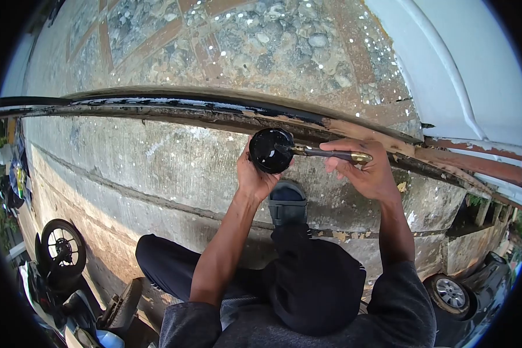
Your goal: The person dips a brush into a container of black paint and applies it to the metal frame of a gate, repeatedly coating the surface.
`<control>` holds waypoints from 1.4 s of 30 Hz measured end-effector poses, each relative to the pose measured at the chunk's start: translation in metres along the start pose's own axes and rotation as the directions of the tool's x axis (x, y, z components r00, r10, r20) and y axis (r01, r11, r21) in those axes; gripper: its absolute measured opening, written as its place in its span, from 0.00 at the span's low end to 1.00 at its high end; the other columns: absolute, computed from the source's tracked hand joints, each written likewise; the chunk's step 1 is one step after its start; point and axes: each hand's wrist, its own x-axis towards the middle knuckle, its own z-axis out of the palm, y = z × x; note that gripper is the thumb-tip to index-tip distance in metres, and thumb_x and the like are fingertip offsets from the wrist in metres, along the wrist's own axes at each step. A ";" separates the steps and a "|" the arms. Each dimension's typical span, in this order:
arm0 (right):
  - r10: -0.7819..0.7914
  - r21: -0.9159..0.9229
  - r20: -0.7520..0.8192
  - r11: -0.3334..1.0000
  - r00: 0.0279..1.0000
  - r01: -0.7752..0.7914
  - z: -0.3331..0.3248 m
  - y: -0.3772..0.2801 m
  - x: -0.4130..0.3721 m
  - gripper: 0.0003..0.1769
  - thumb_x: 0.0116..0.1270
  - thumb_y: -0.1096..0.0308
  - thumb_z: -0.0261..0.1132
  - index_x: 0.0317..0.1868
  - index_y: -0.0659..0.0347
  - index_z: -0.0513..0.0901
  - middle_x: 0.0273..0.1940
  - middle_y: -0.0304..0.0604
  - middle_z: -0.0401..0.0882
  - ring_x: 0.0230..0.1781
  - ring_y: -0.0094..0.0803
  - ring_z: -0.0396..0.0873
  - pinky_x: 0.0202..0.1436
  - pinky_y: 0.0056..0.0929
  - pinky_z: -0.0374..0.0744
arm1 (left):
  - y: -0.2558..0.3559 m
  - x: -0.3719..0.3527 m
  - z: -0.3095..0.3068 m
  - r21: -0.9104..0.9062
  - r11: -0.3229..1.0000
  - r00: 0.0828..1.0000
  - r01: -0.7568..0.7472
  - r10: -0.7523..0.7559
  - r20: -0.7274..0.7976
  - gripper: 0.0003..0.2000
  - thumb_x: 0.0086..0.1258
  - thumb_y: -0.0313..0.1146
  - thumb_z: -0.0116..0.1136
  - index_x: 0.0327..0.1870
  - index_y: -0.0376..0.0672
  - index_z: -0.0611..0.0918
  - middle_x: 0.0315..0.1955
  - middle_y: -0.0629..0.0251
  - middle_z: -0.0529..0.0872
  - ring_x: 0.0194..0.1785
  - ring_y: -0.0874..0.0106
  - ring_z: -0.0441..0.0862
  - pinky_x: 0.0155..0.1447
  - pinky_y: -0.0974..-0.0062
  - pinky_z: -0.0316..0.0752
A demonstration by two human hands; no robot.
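My left hand [254, 181] cups a small round container [252, 155] from below and the side. Glossy black paint [268, 155] fills the part of it I can see. A paintbrush [330, 153] with a dark handle and a brass-coloured end is gripped in my right hand [362, 167]. Its tip points left into the container, and the bristles are hard to make out against the black. Just beyond both hands runs a long narrow rail [185, 104], shiny black toward the left and bare brownish toward the right.
Past the rail lies pebbled paving [261, 46] with white specks. A white panel [458, 64] stands at upper right. My sandalled foot [287, 203] rests on the concrete [174, 156]. A motorcycle wheel [64, 249] is at lower left, a dark car [475, 296] at lower right.
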 end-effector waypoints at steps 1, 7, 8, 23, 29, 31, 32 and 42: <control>0.002 -0.010 0.029 1.000 1.000 -0.001 -0.003 0.004 -0.005 0.11 0.68 0.78 0.66 0.49 0.65 0.85 0.41 0.43 0.84 0.35 0.25 0.85 0.34 0.21 0.81 | -0.001 0.001 0.004 -0.005 1.000 1.000 0.010 -0.009 0.025 0.26 0.80 0.47 0.30 0.63 0.37 0.75 0.59 0.47 0.79 0.56 0.54 0.82 0.54 0.58 0.84; -0.021 0.202 -0.070 0.979 0.997 0.035 -0.004 0.035 -0.028 0.10 0.68 0.78 0.65 0.48 0.67 0.85 0.43 0.48 0.84 0.36 0.33 0.87 0.29 0.22 0.83 | -0.011 0.015 0.002 -0.077 0.994 0.989 0.083 -0.073 0.125 0.26 0.78 0.46 0.33 0.63 0.36 0.74 0.62 0.48 0.77 0.59 0.49 0.80 0.51 0.59 0.85; -0.003 0.226 -0.111 0.974 0.994 0.028 -0.004 0.039 -0.031 0.10 0.68 0.77 0.65 0.48 0.68 0.85 0.43 0.49 0.84 0.36 0.33 0.88 0.29 0.22 0.83 | -0.013 0.017 0.002 -0.071 0.993 0.992 0.089 -0.082 0.101 0.26 0.78 0.46 0.33 0.63 0.35 0.74 0.62 0.48 0.77 0.59 0.50 0.80 0.51 0.60 0.85; 0.181 0.305 -0.438 0.951 0.881 -0.044 -0.086 0.060 -0.020 0.12 0.67 0.73 0.68 0.47 0.71 0.83 0.32 0.51 0.86 0.23 0.29 0.85 0.15 0.19 0.74 | -0.041 0.030 0.003 -0.026 0.981 0.980 0.194 -0.192 0.055 0.26 0.77 0.47 0.35 0.65 0.38 0.72 0.62 0.50 0.77 0.57 0.49 0.80 0.54 0.57 0.84; 0.244 0.047 -0.366 0.969 0.898 -0.244 -0.107 0.086 0.029 0.10 0.65 0.73 0.69 0.44 0.71 0.84 0.30 0.45 0.85 0.18 0.20 0.79 0.12 0.17 0.67 | -0.018 0.008 -0.023 -0.092 0.982 0.984 0.167 -0.160 0.073 0.28 0.76 0.49 0.36 0.67 0.36 0.70 0.64 0.46 0.74 0.61 0.46 0.78 0.57 0.51 0.82; 0.230 -0.052 -0.323 0.964 0.918 -0.260 -0.102 0.093 0.038 0.09 0.64 0.74 0.68 0.42 0.71 0.85 0.28 0.40 0.84 0.17 0.17 0.76 0.14 0.17 0.66 | -0.012 0.001 -0.027 -0.078 0.986 0.989 0.146 -0.144 0.027 0.28 0.76 0.50 0.37 0.67 0.36 0.70 0.63 0.45 0.74 0.60 0.46 0.78 0.56 0.52 0.83; 0.241 -0.075 -0.325 0.957 0.915 -0.279 -0.102 0.097 0.036 0.08 0.64 0.74 0.68 0.41 0.70 0.85 0.28 0.40 0.83 0.17 0.17 0.76 0.15 0.17 0.67 | -0.010 -0.004 -0.028 -0.070 0.988 0.990 0.138 -0.138 -0.002 0.28 0.76 0.50 0.38 0.67 0.36 0.70 0.63 0.45 0.74 0.59 0.46 0.78 0.56 0.52 0.84; 0.218 -0.112 -0.258 0.961 0.941 -0.253 -0.091 0.085 0.051 0.08 0.65 0.73 0.68 0.41 0.69 0.86 0.27 0.39 0.82 0.18 0.18 0.77 0.23 0.21 0.72 | -0.003 -0.041 -0.045 -0.058 0.991 0.983 0.120 -0.127 -0.135 0.27 0.76 0.50 0.41 0.65 0.37 0.72 0.61 0.48 0.77 0.56 0.47 0.81 0.52 0.53 0.84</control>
